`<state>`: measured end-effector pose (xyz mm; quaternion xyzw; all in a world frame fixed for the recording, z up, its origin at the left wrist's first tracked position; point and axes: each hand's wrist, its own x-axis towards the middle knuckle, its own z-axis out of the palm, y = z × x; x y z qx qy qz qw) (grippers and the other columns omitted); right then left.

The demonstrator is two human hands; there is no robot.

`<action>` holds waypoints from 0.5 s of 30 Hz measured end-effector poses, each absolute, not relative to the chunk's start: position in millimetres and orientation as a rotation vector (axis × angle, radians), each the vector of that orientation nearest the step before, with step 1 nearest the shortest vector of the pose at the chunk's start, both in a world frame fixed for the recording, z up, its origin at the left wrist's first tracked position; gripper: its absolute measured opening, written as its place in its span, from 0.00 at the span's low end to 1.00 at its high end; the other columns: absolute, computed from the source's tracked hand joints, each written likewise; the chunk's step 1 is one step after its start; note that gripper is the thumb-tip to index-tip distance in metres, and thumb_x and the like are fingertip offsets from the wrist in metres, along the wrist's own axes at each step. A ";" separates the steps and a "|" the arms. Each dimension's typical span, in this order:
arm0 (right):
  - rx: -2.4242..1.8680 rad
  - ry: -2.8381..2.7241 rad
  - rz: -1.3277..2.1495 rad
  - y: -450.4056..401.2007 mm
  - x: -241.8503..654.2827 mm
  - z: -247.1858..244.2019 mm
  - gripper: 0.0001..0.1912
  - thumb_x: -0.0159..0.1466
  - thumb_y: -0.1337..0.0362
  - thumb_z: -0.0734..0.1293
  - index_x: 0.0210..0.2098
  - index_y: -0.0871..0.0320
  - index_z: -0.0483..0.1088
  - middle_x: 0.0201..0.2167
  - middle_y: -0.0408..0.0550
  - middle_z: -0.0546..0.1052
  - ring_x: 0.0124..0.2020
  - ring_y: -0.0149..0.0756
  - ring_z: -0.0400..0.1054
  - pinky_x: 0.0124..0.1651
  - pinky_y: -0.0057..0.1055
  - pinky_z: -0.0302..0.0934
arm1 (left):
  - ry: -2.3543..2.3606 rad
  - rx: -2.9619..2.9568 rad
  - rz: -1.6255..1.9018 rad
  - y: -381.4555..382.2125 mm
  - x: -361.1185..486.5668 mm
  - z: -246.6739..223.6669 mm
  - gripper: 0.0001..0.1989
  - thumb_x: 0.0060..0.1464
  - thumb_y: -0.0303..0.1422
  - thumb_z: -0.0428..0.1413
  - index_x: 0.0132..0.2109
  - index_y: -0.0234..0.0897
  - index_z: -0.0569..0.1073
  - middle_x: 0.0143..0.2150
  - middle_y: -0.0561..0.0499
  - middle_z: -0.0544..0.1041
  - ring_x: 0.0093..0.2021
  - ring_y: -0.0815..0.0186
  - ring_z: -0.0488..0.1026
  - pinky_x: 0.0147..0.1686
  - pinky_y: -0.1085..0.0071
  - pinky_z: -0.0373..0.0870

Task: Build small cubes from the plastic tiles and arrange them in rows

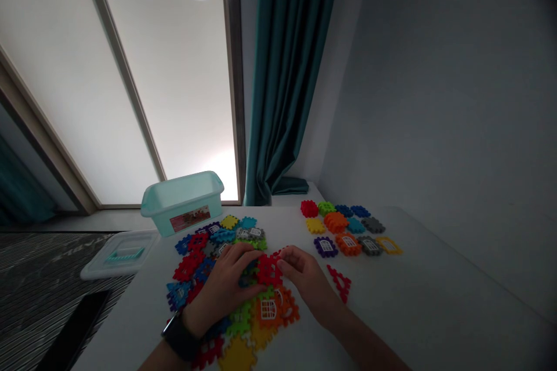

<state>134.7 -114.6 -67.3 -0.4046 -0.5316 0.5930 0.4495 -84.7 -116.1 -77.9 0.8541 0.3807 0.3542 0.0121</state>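
Note:
A red square block piece (268,270) is held above the mixed pile, between my two hands. My left hand (228,281), with a dark watch on its wrist, has thumb and fingers curved around the left side of the red piece. My right hand (304,275) pinches the red piece at its right edge. Under and around my left hand lies a pile of interlocking plastic pieces; an orange piece with a white window (267,308) and a yellow piece (238,353) lie at its near side. A red triangular piece (339,283) lies right of my right hand.
Sorted pieces, including an orange stack (336,222) and a purple window piece (325,247), stand at the table's back right. A teal bin (183,196) is at the back left, beside a clear lid (119,264).

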 end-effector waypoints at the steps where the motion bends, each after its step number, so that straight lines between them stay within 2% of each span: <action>1: -1.001 -1.310 1.480 -115.0 134.2 -67.8 0.20 0.57 0.48 0.74 0.33 0.57 0.69 0.30 0.44 0.75 0.33 0.36 0.68 0.39 0.32 0.64 | 1.181 2.674 1.110 -115.8 -85.3 -77.9 0.25 0.53 0.37 0.67 0.56 0.41 0.71 0.51 0.44 0.75 0.49 0.53 0.73 0.49 0.57 0.72; 4: -1.036 -1.417 1.304 -115.6 136.1 -71.0 0.15 0.62 0.52 0.70 0.38 0.56 0.69 0.33 0.46 0.76 0.36 0.38 0.71 0.42 0.34 0.66 | 1.179 2.685 1.158 -114.8 -87.9 -77.9 0.24 0.55 0.42 0.66 0.55 0.41 0.72 0.50 0.43 0.75 0.49 0.53 0.73 0.49 0.56 0.73; 7: -1.004 -1.703 0.848 -116.6 141.6 -72.9 0.09 0.66 0.60 0.66 0.45 0.55 0.69 0.43 0.50 0.76 0.46 0.42 0.71 0.51 0.39 0.66 | 1.215 2.651 1.216 -113.4 -91.4 -77.7 0.22 0.58 0.45 0.63 0.56 0.41 0.73 0.50 0.43 0.74 0.50 0.53 0.73 0.49 0.57 0.73; 9: -0.889 -1.902 0.576 -117.5 144.8 -72.5 0.11 0.66 0.65 0.65 0.48 0.53 0.69 0.48 0.52 0.75 0.52 0.44 0.69 0.56 0.42 0.65 | 1.237 2.617 1.240 -112.3 -93.5 -77.5 0.22 0.59 0.46 0.61 0.56 0.42 0.73 0.50 0.43 0.74 0.50 0.54 0.73 0.49 0.58 0.73; 12: -0.740 -2.050 0.342 -117.6 146.4 -71.4 0.12 0.67 0.69 0.64 0.50 0.53 0.69 0.50 0.53 0.75 0.53 0.44 0.69 0.55 0.43 0.67 | 1.233 2.595 1.261 -111.2 -95.1 -78.0 0.22 0.59 0.48 0.60 0.56 0.43 0.73 0.50 0.43 0.74 0.49 0.54 0.73 0.48 0.58 0.73; 15: -0.717 -2.064 0.253 -116.3 146.0 -71.7 0.09 0.68 0.69 0.64 0.48 0.53 0.69 0.47 0.53 0.76 0.50 0.43 0.71 0.52 0.42 0.70 | 1.216 2.606 1.267 -110.8 -95.4 -79.3 0.23 0.60 0.49 0.60 0.56 0.42 0.73 0.50 0.43 0.73 0.49 0.54 0.73 0.48 0.58 0.73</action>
